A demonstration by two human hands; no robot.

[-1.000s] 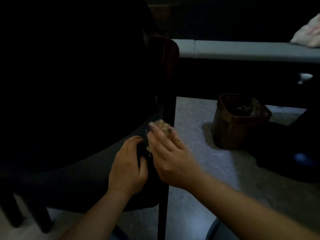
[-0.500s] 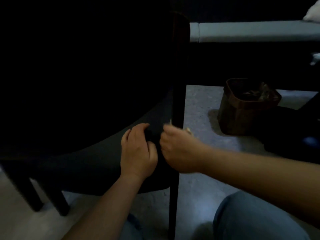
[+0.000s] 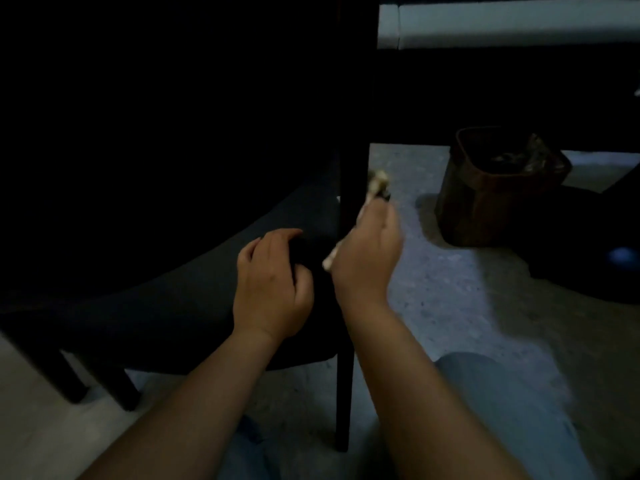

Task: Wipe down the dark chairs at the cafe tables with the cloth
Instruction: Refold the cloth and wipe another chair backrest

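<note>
Head view: right hand (image 3: 367, 258) gripped the cloth (image 3: 375, 183) against the chair (image 3: 351, 168) post; left hand (image 3: 273, 289) beside it clutched the seat edge.

1. Two forearms in view, both bare from the lower edge of the frame up to the wrist; no sleeve, cuff, watch or band visible on either.
2. Left hand (image 3: 273, 285): bare, no glove, no ring that can be made out.
3. Right hand (image 3: 369, 251): bare, no glove; fingertips blurred, nail detail not readable.
4. Legs: light blue-grey trousers (image 3: 512, 420), denim-like, visible over the right knee; a darker blue patch shows between the forearms.
</note>
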